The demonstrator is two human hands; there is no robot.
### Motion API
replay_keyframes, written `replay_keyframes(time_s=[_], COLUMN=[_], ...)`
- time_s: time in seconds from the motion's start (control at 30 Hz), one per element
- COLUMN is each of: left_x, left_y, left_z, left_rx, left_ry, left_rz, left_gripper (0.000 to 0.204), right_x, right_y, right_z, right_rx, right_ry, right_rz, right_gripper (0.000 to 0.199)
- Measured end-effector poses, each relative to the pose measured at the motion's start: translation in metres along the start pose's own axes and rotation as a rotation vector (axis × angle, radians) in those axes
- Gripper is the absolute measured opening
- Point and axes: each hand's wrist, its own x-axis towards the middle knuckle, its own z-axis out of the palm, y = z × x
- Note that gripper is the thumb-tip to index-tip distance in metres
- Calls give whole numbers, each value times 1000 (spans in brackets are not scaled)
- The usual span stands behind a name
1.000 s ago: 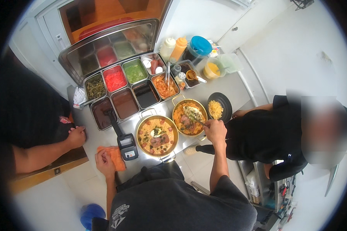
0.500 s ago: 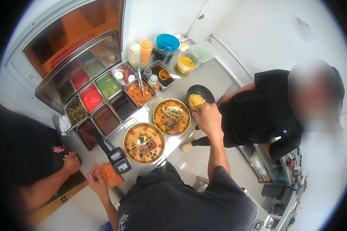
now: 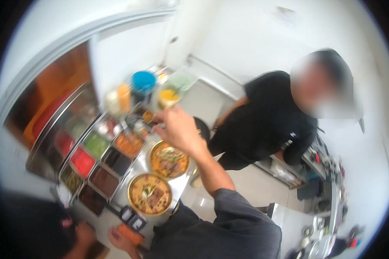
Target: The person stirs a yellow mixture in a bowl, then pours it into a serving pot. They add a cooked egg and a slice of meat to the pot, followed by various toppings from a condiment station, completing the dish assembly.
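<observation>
My right hand reaches over the far pan, near the sauce tub's spoon; its fingers are bent but smeared by motion. Beneath it stands a brass-coloured two-handled pan of orange noodles with toppings. Nearer me, a second brass-coloured pan holds paler, soupy food with an egg half and sausage slices. My left hand, blurred low down, grips a soft orange thing, a cloth or packet. Beside it lies a black-handled device. My arm partly hides a black bowl.
Metal topping containers with a raised lid line the left. Squeeze bottles, a blue-lidded tub and a yellow-sauce bowl stand behind. One person stands right, another left.
My right hand has moved left and away from the black bowl of yellow food toward the sauce tub. My left hand stays by the orange thing. The view has shifted and blurred.
</observation>
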Motion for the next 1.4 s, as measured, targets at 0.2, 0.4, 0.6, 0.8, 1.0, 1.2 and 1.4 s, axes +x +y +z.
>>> replay_keyframes(time_s=[0.2,0.4,0.6,0.8,1.0,1.2,1.4], left_x=[-12,-7,-9,-6,-6,-6,-6], left_y=[9,40,43,43,48,52,51], left_z=[-5,-10,-9,-7,-9,-11,-11], left_rx=[70,-31,-1,49,7,-30,-14], left_ry=[104,132,155,233,196,190,188], left_rz=[185,68,10,135,65,77,40], left_gripper=[14,7,9,9,9,8,8], right_x=[80,120,132,136,139,142,144], right_y=[-25,-70,-95,-96,-70,-69,-84], right_z=[110,215,271,286,276,274,294], right_rx=[9,-141,-345,-349,-252,-242,-329], right_ry=[-181,-400,-521,-484,-342,-305,-387], right_rz=[-81,-137,-195,-265,-266,-251,-254], right_gripper=[26,28,27,22,15,14,22])
